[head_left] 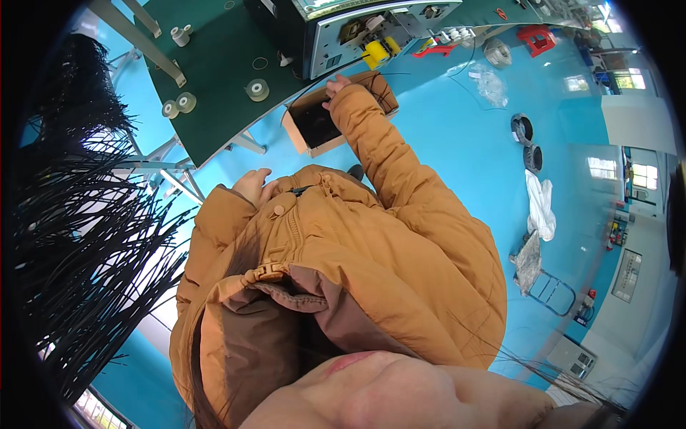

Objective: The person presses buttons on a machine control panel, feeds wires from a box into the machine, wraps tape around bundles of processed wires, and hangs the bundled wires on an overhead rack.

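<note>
My right hand (pixel 336 91) reaches forward over the near side of the machine, above an open cardboard box (pixel 291 132). Its fingers are curled; whatever they hold is too small to make out. Thin black wires (pixel 382 91) show at the box's right end, and its inside looks dark. Close to the front of my brown jacket, my left hand (pixel 251 187) is held with fingers apart and nothing in it. The machine (pixel 334 56) has a light front panel with yellow rollers (pixel 376 54) and stands on a green-topped table (pixel 214 93).
Tape rolls (pixel 256 89) lie on the table. Bundles of black wires (pixel 93 207) hang at my left. On the blue floor to the right are a red stool (pixel 536 40), black coils (pixel 522 129), a white cloth (pixel 541 206) and a blue-framed trolley (pixel 554 293).
</note>
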